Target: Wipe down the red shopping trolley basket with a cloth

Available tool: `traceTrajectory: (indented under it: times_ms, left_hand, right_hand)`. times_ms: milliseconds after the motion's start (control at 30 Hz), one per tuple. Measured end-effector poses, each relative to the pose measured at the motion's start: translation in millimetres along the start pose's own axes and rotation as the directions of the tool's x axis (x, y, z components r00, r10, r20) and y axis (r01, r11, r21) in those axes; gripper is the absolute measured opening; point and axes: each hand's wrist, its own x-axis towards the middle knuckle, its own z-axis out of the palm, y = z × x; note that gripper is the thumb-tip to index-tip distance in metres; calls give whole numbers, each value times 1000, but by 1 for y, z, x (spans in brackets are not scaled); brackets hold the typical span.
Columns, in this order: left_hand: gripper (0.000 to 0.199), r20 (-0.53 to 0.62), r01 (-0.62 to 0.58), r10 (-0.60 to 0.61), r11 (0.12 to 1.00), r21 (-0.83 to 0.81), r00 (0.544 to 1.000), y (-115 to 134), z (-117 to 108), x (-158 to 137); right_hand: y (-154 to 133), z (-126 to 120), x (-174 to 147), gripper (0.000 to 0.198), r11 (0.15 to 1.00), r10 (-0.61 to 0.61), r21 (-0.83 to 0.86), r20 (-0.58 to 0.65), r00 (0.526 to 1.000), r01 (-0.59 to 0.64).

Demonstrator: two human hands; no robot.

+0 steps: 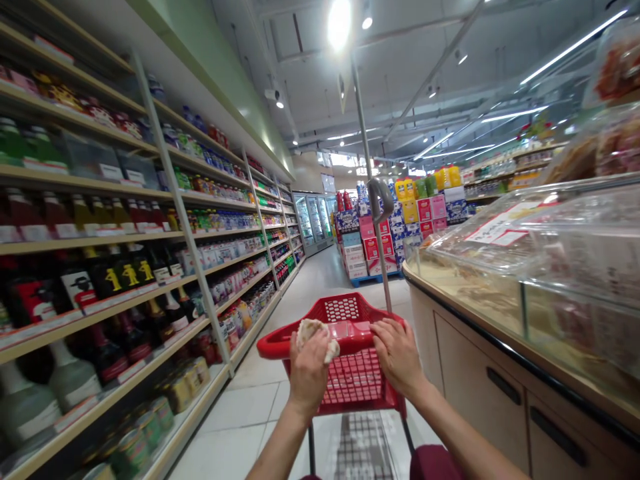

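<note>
The person's left hand (311, 367) is gripping a crumpled cream cloth (310, 327) against the red plastic handle (351, 329) of a red mesh-sided shopping cart (350, 383), apparently wiping. The right hand (399, 353) is curling over the handle's right side; wiping there would be needing its release.

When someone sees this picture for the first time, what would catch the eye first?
Probably the red shopping cart at lower centre, with the left hand holding a pale cloth on its handle and the right hand resting farther right. Next, perhaps, the glaring ceiling light at top centre.
</note>
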Motion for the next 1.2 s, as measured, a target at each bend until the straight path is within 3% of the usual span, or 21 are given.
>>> traceTrajectory:
  times_ms: [67,167,267,400,500,567,667,767,800,867,933,1033,1133,1200]
  left_hand:
    - [29,0,-4,4,1000,-16,1000,3,2,1]
    - [27,-72,163,-159,986,48,985,-21,1,-7]
    - [29,-40,263,-265,963,-54,963,-36,-1,-14]
    - [30,99,254,-234,899,-357,967,-7,-6,2]
    - [30,47,398,-441,752,-526,896,16,-12,26]
    - [30,26,447,-535,677,-585,845,16,-14,37]
    - [26,149,494,-491,716,-493,859,-4,-16,40]
    - [29,338,527,-442,819,-225,831,-23,-18,26]
    - [32,358,496,-420,855,-154,834,-25,-18,20]
    - [44,340,372,-323,924,-86,883,-21,-17,11]
    - [53,289,240,-203,965,-101,936,-13,-14,8]
    - [42,291,165,-100,964,-210,952,-13,-13,12]
    - [32,361,214,-91,924,-316,928,-31,-19,20]
    - [28,388,304,-172,901,-308,905,-44,-26,23]
  right_hand:
    - [2,-2,0,29,1000,-18,10,23,1000,18]
    - [4,-2,0,29,999,-35,20,26,999,34]
    - [4,1,0,29,999,-21,24,-18,1000,22]
    - [4,3,-1,29,1000,-28,12,-19,999,29]
    - [6,2,-2,29,999,-33,-5,-20,999,33]
    - [6,2,-2,29,999,-37,-12,-24,999,36]
    - [5,2,-3,29,999,-44,-9,-24,999,44]
    - [2,3,-3,29,999,-48,5,-16,999,48]
    - [2,3,-3,28,999,-42,9,-21,999,42]
    - [1,3,-3,28,1000,-19,12,-39,999,19]
    - [2,3,-2,28,1000,-5,10,-47,999,6]
    - [5,-1,-1,29,1000,-31,4,-12,999,31]
    - [4,-3,0,29,998,-54,-11,34,998,54]
    - [2,-2,0,29,998,-60,-16,49,997,61]
